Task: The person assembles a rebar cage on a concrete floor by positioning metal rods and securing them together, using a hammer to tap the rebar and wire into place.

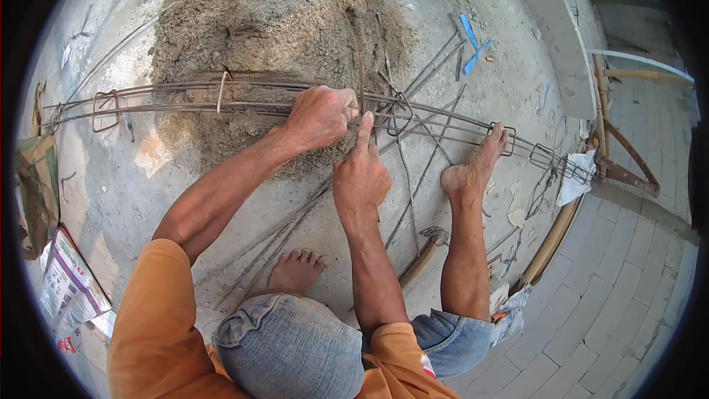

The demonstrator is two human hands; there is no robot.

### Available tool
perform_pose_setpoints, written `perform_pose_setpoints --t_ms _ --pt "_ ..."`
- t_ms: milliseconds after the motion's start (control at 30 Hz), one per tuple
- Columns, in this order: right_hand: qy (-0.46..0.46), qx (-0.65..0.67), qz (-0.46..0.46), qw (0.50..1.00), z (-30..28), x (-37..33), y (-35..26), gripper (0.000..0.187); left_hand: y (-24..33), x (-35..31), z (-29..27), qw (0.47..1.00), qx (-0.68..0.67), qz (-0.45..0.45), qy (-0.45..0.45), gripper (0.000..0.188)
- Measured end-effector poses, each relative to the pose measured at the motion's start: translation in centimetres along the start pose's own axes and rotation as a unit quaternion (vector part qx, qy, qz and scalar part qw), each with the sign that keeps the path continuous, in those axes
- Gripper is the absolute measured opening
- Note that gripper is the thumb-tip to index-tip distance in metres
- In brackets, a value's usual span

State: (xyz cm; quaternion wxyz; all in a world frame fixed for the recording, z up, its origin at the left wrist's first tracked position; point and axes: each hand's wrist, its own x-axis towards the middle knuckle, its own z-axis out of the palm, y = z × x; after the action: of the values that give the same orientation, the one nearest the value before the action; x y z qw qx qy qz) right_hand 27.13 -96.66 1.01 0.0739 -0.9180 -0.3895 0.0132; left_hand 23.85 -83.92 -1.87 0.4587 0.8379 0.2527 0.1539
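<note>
From the head view, the likeliest trouble is the rebar cage [273, 107] rolling or sliding: it is long and slender, partly over an uneven mound of sandy mix [266, 22], and the bare right foot [473, 166] appears to be its only brace toward the right end. A shift could knock a stirrup [408, 112] out of square or pinch a finger between bars. Bare skin so near rough wire and bar ends could also be scratched, and the loose rods [292, 218] lying crosswise on the concrete floor [532, 81] might snag the cage if it moved.

The cage runs left to right just beyond the knees. The left hand [321, 117] is closed over its middle, seemingly gripping the bars, though its fingertips are hidden. The right hand [362, 177] is on the near side, fingers curled and index finger stretched far to the bars; whether it clasps something I cannot tell. A hammer [419, 262] lies nearer, to its right.
</note>
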Motion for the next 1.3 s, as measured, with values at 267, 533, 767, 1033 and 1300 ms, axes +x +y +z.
perform_pose_setpoints --t_ms 267,533,767,1033,1300 --pt "-0.082 0.018 0.047 0.995 -0.7 -1.2 0.3 0.076 -0.3 -0.3 0.0 1.0 0.016 -0.005 0.011 0.012" --pt "-0.063 0.02 0.033 0.997 -1.2 -3.5 1.5 0.079 -0.3 0.4 -0.7 1.0 0.01 -0.018 0.016 0.012" --pt "-0.057 0.003 0.016 0.998 -1.1 -0.3 0.3 0.077 -0.2 -0.7 0.0 0.999 0.041 -0.011 0.017 0.013" --pt "-0.112 0.035 0.047 0.992 -1.6 -3.2 0.7 0.073 -0.6 0.0 -0.9 0.999 0.035 -0.012 0.01 0.013" --pt "-0.098 0.051 0.039 0.993 -1.4 -2.5 0.1 0.074 -0.3 -0.9 -0.7 1.0 0.021 -0.022 0.008 0.011"
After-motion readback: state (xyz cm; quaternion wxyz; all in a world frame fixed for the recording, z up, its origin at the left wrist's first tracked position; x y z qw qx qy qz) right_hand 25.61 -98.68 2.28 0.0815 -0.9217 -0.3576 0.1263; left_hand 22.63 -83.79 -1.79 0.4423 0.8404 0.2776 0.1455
